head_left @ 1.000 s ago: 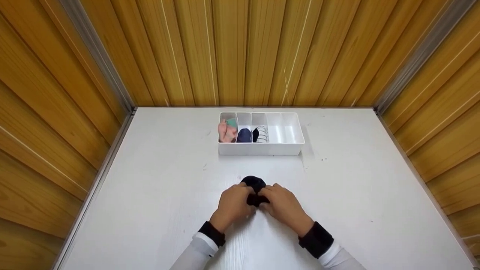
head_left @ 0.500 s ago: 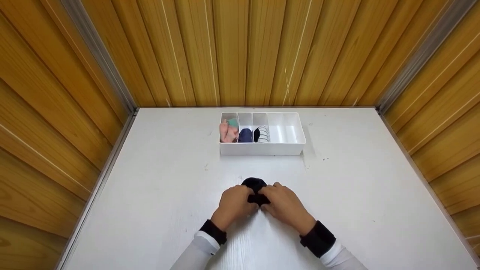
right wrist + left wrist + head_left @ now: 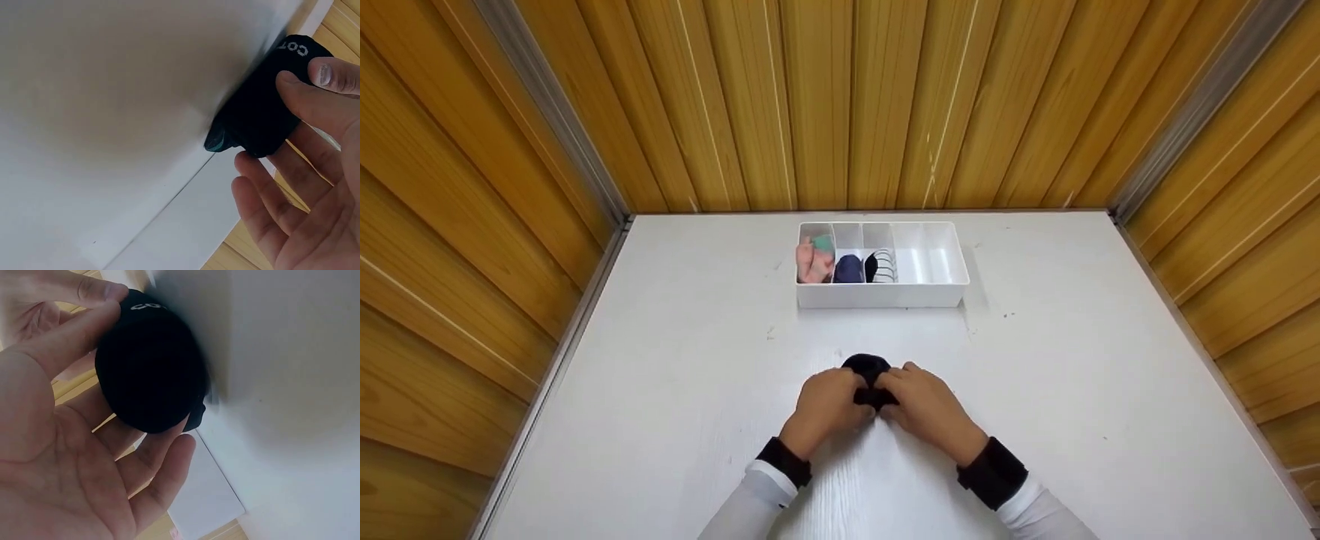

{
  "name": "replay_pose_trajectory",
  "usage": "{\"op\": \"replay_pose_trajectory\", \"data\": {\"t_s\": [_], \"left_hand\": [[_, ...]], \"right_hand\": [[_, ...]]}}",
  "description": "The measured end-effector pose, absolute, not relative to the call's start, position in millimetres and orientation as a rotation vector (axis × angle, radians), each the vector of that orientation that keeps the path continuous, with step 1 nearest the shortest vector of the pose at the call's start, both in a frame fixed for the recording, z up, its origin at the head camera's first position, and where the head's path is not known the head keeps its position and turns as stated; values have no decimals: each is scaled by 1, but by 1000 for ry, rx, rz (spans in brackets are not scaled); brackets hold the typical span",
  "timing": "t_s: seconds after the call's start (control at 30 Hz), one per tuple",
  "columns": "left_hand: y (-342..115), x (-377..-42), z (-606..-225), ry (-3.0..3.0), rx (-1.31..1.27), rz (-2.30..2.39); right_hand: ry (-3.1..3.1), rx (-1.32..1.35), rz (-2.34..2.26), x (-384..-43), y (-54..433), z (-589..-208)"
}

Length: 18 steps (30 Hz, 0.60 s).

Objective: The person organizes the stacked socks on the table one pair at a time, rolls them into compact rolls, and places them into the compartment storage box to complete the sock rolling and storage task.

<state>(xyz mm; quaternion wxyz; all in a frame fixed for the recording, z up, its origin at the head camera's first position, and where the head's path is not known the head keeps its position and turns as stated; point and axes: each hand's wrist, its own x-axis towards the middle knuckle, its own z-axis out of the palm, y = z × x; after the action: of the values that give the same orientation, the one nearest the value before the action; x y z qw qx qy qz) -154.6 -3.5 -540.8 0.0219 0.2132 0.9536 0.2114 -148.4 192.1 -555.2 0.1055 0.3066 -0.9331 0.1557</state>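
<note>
A dark, bundled sock (image 3: 866, 365) is held on the near middle of the white table, between both hands. White letters show on the sock (image 3: 261, 104) in the right wrist view, along with a bit of teal at one end. My left hand (image 3: 826, 403) grips its left side, thumb on the near face and fingers curled round behind. From the right, my right hand (image 3: 924, 403) pinches it in the same way. The left wrist view shows the sock's rounded end (image 3: 149, 377) against the fingers. Parts of the sock are hidden behind the hands.
Beyond the hands stands a white divided box (image 3: 881, 297). Its left compartments hold a pink and green cloth bundle (image 3: 815, 262), a navy bundle (image 3: 849, 268) and a black one with white stripes (image 3: 881, 267). Wood-look panels (image 3: 847, 105) surround the table (image 3: 675, 360) at the back and sides.
</note>
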Motion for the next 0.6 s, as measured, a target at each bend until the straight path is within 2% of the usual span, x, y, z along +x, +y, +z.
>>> {"op": "replay_pose_trajectory", "data": {"t_s": [0.33,0.6], "left_hand": [[2,-153,-545,3124,671,570],[-3,-158,-541,3028,607,629]], "right_hand": [[-2857,866,583,-156,197,-549],[-2722,940,381,-155,193,-550]]}}
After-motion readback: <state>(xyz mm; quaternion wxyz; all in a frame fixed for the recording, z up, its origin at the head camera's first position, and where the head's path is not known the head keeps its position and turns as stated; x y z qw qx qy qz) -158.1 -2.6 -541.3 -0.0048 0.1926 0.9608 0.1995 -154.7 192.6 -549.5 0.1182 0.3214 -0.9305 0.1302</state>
